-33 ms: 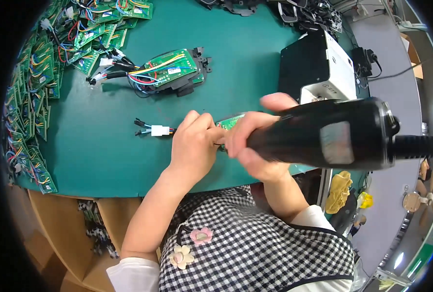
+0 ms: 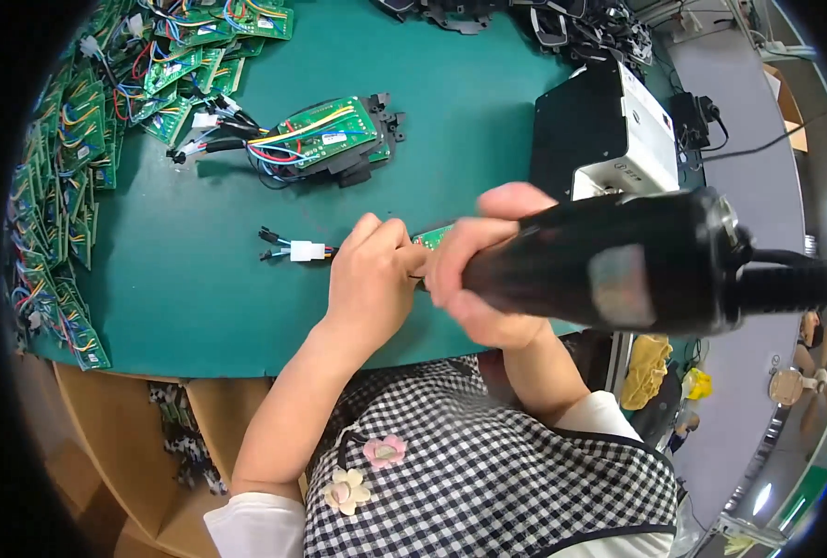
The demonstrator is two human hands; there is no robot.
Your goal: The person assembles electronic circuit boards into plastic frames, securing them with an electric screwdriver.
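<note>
My right hand [image 2: 493, 279] is wrapped around a black corded electric screwdriver [image 2: 609, 265], whose tip is hidden behind my fingers. Close beside it, my left hand [image 2: 372, 270] is closed at the left end of a green circuit board [image 2: 432, 237]; the two hands cover most of this board. From under my left hand a wire lead with a white connector [image 2: 307, 251] and several black plugs runs out to the left. Farther away on the bench lies another green circuit board [image 2: 339, 126] with coloured wires, seated on a black plastic housing [image 2: 376, 158].
Many wired circuit boards [image 2: 69, 186] are heaped along the left side of the green mat [image 2: 181, 298]. A black and white box-shaped machine [image 2: 609, 130] stands at right. Black plastic parts [image 2: 590, 28] are piled at the far right. Below the bench is a wooden shelf [image 2: 200, 409].
The screwdriver's rear end has shifted slightly left and toward me, and my right hand has moved slightly left with it. My left hand stays nearly still.
</note>
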